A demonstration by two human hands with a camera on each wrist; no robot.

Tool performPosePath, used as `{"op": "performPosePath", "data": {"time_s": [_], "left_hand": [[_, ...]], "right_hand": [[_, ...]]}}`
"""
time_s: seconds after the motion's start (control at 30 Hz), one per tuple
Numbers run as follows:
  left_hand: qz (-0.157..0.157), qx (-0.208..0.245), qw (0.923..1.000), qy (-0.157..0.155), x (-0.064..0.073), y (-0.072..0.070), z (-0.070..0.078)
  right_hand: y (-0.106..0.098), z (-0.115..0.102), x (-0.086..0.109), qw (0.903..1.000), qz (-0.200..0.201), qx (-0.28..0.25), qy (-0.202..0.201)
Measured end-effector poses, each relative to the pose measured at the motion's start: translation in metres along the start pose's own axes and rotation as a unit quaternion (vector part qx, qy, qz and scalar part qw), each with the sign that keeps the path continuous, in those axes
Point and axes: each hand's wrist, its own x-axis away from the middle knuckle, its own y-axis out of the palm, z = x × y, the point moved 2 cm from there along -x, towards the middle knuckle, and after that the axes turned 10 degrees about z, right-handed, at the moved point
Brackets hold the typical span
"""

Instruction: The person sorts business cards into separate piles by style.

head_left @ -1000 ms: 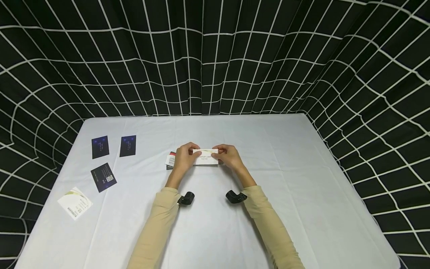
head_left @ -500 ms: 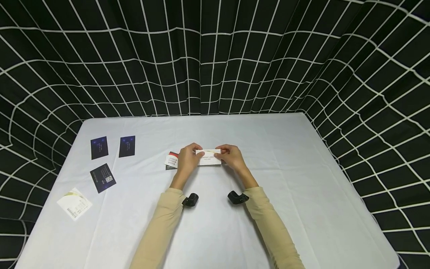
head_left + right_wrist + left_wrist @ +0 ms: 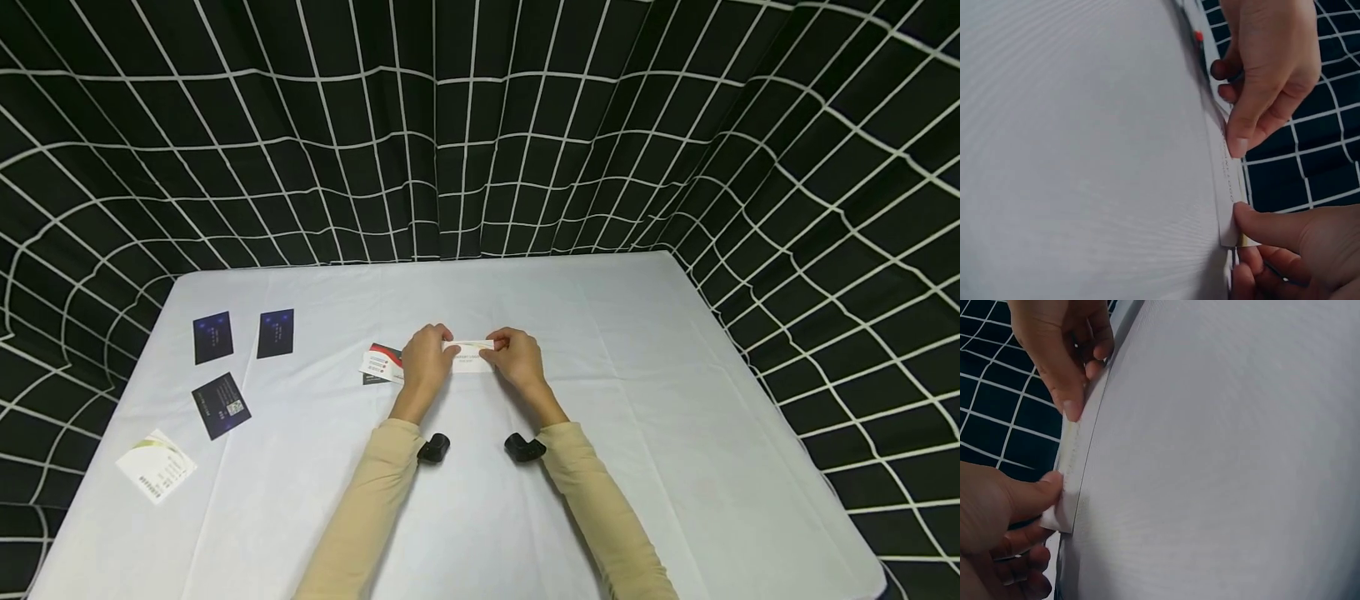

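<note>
A white business card (image 3: 472, 357) with a gold curve and grey print lies between both hands near the table's middle. My left hand (image 3: 427, 360) pinches its left end, thumb on the printed face and fingers behind. At the other end, my right hand (image 3: 519, 358) holds it the same way. In the left wrist view the card (image 3: 1071, 481) stands tilted, with both thumbs pressing its face. Just left of my left hand, a small pile of cards shows a red-and-white card (image 3: 382, 362) over dark ones, partly hidden by that hand.
On the left of the white-covered table (image 3: 645, 467) lie two dark blue cards, one left (image 3: 213, 337) and another dark card (image 3: 276, 333) beside it. Nearer are a dark card with a QR code (image 3: 221, 406) and a white-and-gold card (image 3: 157, 467). A black gridded curtain (image 3: 457, 125) surrounds the table.
Both hands have shifted slightly right across the table with the white card. More of the red-and-white card on the pile now shows beside the left hand. The head view has turned slightly.
</note>
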Motion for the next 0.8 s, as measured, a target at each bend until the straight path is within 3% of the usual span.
{"op": "performPosePath", "data": {"time_s": [0.2, 0.37, 0.5, 0.63, 0.8], "left_hand": [[0.009, -0.023, 0.9996, 0.017, 0.002, -0.004, -0.005], [0.007, -0.017, 0.9998, 0.009, 0.004, -0.008, -0.010], [0.018, -0.004, 0.9998, 0.005, 0.004, -0.013, -0.016], [0.040, -0.002, 0.9992, 0.007, 0.004, -0.024, -0.024], [0.043, -0.026, 0.9986, 0.018, 0.003, -0.039, -0.037]], "right_hand": [[0.006, -0.005, 0.002, 0.9979, -0.001, 0.049, -0.044], [0.010, -0.011, 0.004, 0.9963, -0.016, 0.069, -0.048], [0.014, -0.020, 0.009, 0.9957, -0.005, 0.071, -0.060], [0.023, -0.037, 0.015, 0.9892, -0.012, 0.063, -0.132], [0.045, -0.056, 0.024, 0.9683, -0.070, 0.063, -0.231]]}}
